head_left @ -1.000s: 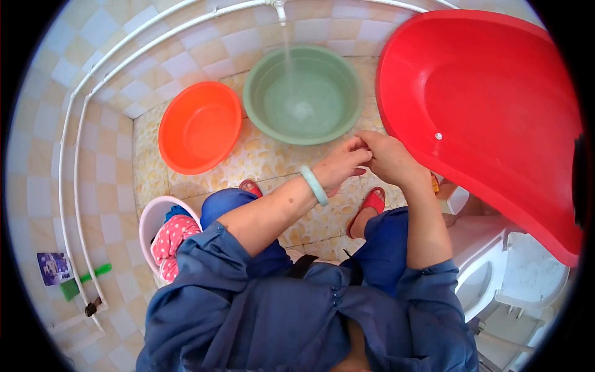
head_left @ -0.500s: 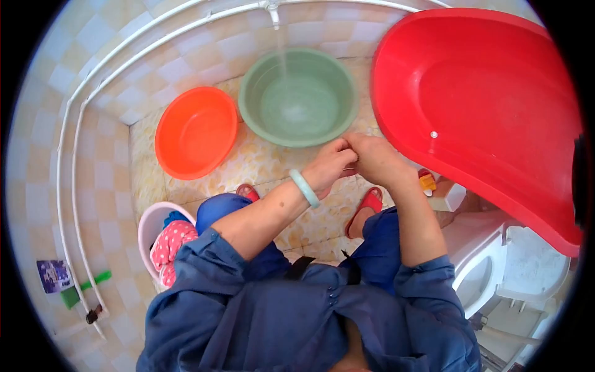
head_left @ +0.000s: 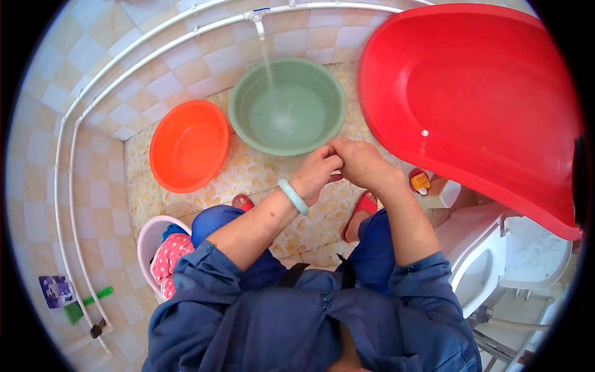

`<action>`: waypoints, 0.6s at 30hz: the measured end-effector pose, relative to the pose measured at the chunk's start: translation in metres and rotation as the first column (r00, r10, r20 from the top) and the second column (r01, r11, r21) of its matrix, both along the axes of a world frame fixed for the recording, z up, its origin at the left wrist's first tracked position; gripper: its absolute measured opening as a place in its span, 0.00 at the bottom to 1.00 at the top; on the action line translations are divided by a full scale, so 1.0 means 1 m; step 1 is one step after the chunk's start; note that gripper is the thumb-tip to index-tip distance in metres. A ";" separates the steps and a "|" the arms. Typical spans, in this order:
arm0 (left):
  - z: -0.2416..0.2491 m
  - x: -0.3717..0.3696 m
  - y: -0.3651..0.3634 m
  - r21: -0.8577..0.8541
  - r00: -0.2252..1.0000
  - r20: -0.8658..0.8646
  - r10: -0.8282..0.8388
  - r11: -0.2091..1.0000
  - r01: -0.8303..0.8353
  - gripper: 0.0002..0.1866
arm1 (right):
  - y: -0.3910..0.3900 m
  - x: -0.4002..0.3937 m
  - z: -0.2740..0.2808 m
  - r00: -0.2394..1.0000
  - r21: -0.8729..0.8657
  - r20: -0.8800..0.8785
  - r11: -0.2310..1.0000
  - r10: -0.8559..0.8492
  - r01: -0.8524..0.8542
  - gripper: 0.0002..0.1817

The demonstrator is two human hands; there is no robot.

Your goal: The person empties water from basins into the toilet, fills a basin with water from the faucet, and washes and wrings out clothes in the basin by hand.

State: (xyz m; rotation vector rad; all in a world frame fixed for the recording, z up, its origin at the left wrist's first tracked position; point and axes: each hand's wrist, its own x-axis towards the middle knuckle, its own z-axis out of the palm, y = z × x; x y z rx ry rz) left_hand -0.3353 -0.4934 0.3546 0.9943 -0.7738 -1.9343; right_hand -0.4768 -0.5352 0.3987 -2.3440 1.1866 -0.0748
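Note:
My left hand [head_left: 317, 172], with a pale green bangle [head_left: 292, 196] on its wrist, is held out in front of me with its fingers curled in. Its fingertips meet my right hand [head_left: 362, 163], which is bent over and closed against them. Whatever the fingers may hold is hidden. Just beyond both hands stands a green basin [head_left: 285, 150] on the floor. Water runs into it from a white tap [head_left: 259, 28] on the wall, and some water lies in the bottom.
An orange basin [head_left: 189, 146] sits left of the green one. A big red tub [head_left: 483, 93] fills the right, above a white toilet [head_left: 474, 260]. By my left leg, a pink bucket [head_left: 146, 242] holds clothes [head_left: 171, 257]. A green brush [head_left: 74, 312] hangs on the left wall.
The view has shifted slightly, so the basins appear lower and a bit further left. My hands stay together, and the water keeps running.

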 end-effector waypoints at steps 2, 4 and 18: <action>0.000 -0.001 0.001 0.001 1.000 0.017 0.008 1.000 -0.008 0.15 | 0.002 0.001 0.003 1.000 0.039 0.019 0.999 -0.025 0.024 0.14; 0.000 -0.002 0.001 -0.002 0.999 0.032 0.011 1.000 -0.011 0.15 | 0.003 0.000 0.003 0.998 0.056 0.035 0.998 -0.045 0.043 0.15; -0.006 -0.005 0.000 0.018 0.998 0.050 -0.031 0.999 0.030 0.13 | 0.002 -0.001 0.013 0.997 0.021 -0.076 1.000 -0.004 0.006 0.13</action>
